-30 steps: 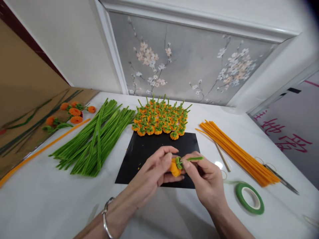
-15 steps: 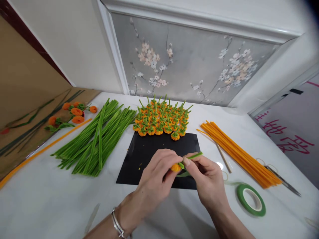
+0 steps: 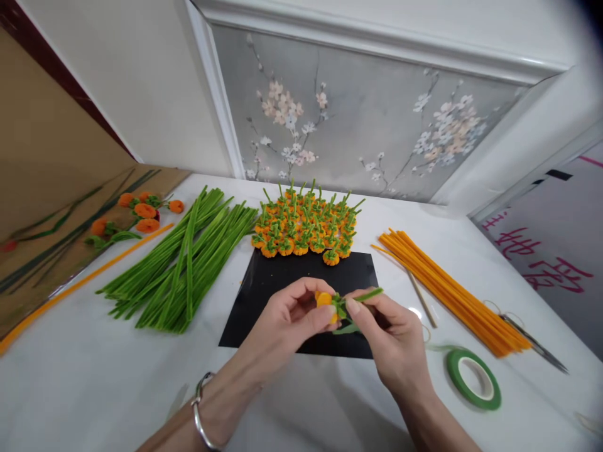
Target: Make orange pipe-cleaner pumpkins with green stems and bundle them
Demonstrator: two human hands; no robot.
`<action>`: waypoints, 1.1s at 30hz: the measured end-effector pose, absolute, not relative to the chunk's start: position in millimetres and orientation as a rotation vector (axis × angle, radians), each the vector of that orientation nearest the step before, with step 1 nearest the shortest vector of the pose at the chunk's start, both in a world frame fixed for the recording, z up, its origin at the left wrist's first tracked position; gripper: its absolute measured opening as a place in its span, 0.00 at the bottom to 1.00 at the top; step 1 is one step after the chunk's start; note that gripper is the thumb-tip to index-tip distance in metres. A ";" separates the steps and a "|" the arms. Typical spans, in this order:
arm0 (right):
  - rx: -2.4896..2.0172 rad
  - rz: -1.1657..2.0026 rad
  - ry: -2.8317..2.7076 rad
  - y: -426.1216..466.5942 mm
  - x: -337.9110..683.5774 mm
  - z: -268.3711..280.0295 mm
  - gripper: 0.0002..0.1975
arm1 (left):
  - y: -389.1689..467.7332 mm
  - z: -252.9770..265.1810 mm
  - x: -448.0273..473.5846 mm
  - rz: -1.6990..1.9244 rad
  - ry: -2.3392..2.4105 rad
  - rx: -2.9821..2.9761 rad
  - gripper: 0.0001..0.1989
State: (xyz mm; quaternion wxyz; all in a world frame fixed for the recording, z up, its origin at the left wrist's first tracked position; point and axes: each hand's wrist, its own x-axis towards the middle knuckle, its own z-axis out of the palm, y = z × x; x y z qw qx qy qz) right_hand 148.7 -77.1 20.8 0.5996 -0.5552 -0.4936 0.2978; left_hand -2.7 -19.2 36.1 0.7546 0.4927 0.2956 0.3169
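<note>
Between the thumb and fingers of my left hand (image 3: pixel 287 323) is the head of a small orange pipe-cleaner flower (image 3: pixel 324 299), turned on its side over the black mat (image 3: pixel 249 320). My right hand (image 3: pixel 396 336) is closed in a pinch on the flower's green stem (image 3: pixel 373 294), right behind the green sepals (image 3: pixel 338 306). The stem tip pokes out above the right fingers. Beneath the pinch a thin strip of green floral tape (image 3: pixel 347 329) shows; its path inside the right hand is hidden. A green tape roll (image 3: pixel 494 390) lies right of my right wrist.
Several orange flowers with upright green stems (image 3: pixel 306 223) crowd behind the mat. Green pipe cleaners (image 3: pixel 179 270) lie left; orange ones (image 3: pixel 452 289) lie right, beside a thin stick (image 3: pixel 423 298) and scissors (image 3: pixel 541 348). Brown paper with orange flowers (image 3: pixel 147 225) sits far left.
My left hand has rolled its grip around the flower, so more of the orange head and green sepals shows. The right hand's pinch stays nearly in place.
</note>
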 end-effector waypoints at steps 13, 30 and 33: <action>-1.242 0.587 -1.189 -77.6 149.9 22.9 0.06 | -22.8 35.0 0.8 0.611 0.588 0.911 0.17; -1.295 0.507 -1.235 -81.8 150.8 21.2 0.05 | -24.5 38.4 0.3 0.753 0.584 1.034 0.19; -1.267 0.471 -1.301 -82.7 151.6 22.7 0.06 | -22.5 38.3 -1.6 0.591 0.539 0.843 0.17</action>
